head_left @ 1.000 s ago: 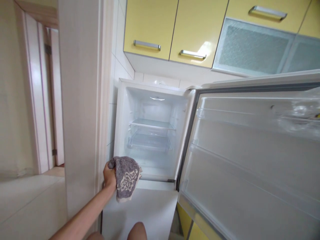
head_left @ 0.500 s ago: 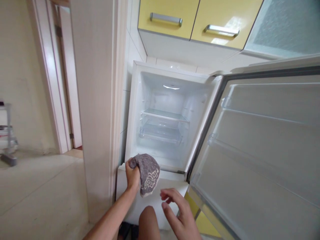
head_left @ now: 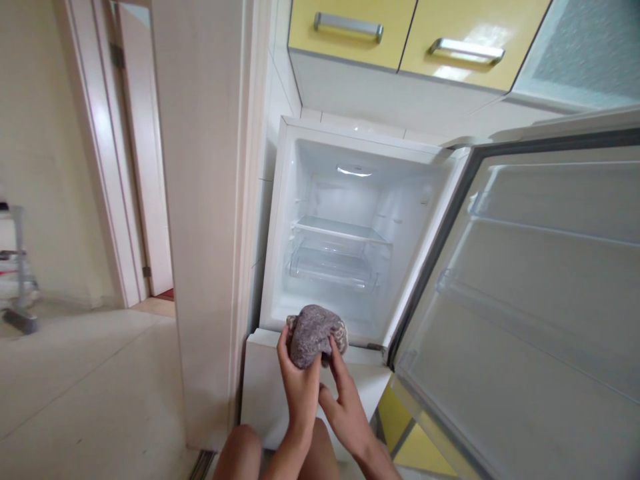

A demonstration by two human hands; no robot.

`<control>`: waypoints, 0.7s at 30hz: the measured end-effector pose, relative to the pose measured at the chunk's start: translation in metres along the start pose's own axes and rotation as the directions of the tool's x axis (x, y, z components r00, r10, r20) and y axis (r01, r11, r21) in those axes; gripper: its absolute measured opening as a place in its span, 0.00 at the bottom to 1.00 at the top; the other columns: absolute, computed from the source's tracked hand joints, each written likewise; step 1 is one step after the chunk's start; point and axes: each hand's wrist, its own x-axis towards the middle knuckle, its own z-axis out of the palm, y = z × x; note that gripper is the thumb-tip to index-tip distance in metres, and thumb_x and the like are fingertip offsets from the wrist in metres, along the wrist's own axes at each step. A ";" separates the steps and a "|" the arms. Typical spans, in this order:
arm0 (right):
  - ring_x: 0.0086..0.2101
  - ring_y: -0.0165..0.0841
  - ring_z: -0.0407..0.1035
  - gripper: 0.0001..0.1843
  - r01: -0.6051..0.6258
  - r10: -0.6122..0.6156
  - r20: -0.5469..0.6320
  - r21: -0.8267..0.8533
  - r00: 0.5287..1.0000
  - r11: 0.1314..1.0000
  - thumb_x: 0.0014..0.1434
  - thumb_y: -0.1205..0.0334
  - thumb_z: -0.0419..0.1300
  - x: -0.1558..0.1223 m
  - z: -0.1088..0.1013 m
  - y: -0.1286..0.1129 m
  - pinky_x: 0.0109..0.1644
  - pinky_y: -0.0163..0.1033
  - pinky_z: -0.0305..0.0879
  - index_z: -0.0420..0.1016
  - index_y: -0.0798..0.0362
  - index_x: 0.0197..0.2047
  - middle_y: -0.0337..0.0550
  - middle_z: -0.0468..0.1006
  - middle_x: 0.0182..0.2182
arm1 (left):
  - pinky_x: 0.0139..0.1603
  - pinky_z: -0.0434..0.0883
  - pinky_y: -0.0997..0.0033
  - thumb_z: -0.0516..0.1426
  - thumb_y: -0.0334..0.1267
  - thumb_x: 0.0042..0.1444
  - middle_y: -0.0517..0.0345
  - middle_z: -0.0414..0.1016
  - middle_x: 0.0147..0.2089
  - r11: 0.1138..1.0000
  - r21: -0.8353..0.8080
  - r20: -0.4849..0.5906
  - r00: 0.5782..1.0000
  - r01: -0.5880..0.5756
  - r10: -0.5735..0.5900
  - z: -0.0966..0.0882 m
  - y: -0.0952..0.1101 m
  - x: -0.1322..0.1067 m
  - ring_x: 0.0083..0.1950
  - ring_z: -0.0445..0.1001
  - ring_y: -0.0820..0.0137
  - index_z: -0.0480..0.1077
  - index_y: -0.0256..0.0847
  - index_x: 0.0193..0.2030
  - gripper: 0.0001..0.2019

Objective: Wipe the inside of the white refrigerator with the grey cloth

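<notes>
A grey patterned cloth (head_left: 314, 331) is bunched in front of the open fridge (head_left: 280, 233). My left hand (head_left: 299, 385) grips it from below with fingers wrapped round it. My right hand (head_left: 344, 408) is beside it, its fingertips touching the cloth's underside and pinching it. Both hands are at the lower edge of the fridge's upper compartment, whose inside is lit and holds a glass shelf (head_left: 340, 231) and a clear drawer (head_left: 333, 267). The fridge door (head_left: 540, 320) stands open to the right, its racks bare.
Yellow wall cabinets (head_left: 410, 33) with metal handles hang above the fridge. A white wall panel (head_left: 205, 200) stands left of it, then a doorway (head_left: 145, 167) and a pale tiled floor (head_left: 85, 387). My bare knees (head_left: 280, 453) show at the bottom.
My right hand came up into view and joined the left on the cloth, which is now bunched into a ball. The view shifted left and nearer to the fridge.
</notes>
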 end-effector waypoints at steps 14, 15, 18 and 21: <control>0.76 0.46 0.39 0.42 0.202 -0.204 0.005 -0.185 0.979 0.962 0.71 0.53 0.54 0.017 0.012 -0.011 0.79 0.63 0.38 0.38 0.47 0.80 0.49 0.45 0.79 | 0.67 0.74 0.57 0.67 0.47 0.50 0.45 0.71 0.70 0.994 0.108 0.226 0.974 -0.030 0.005 -0.033 0.019 -0.012 0.72 0.69 0.52 0.64 0.49 0.69 0.39; 0.76 0.48 0.43 0.43 0.186 -0.194 -0.035 -0.164 0.980 0.969 0.69 0.52 0.56 0.016 0.015 -0.011 0.79 0.63 0.40 0.41 0.47 0.80 0.51 0.48 0.78 | 0.67 0.74 0.58 0.67 0.47 0.51 0.45 0.71 0.71 0.991 0.119 0.258 0.966 -0.065 0.032 -0.037 0.019 -0.013 0.72 0.69 0.52 0.63 0.50 0.70 0.39; 0.71 0.49 0.58 0.42 0.122 -0.133 -0.168 -0.074 0.977 0.990 0.65 0.50 0.61 0.013 0.025 -0.011 0.75 0.59 0.54 0.51 0.49 0.78 0.55 0.60 0.74 | 0.69 0.72 0.58 0.67 0.45 0.54 0.45 0.68 0.73 0.971 0.132 0.359 0.923 -0.199 0.140 -0.049 0.017 -0.011 0.72 0.69 0.54 0.58 0.50 0.74 0.42; 0.65 0.48 0.67 0.39 0.110 -0.114 -0.245 -0.032 0.963 0.993 0.62 0.52 0.64 0.010 0.035 -0.011 0.71 0.54 0.63 0.62 0.50 0.73 0.55 0.70 0.68 | 0.72 0.68 0.48 0.64 0.45 0.58 0.40 0.65 0.74 0.927 0.169 0.448 0.864 -0.334 0.229 -0.061 0.009 -0.003 0.73 0.67 0.51 0.53 0.44 0.76 0.42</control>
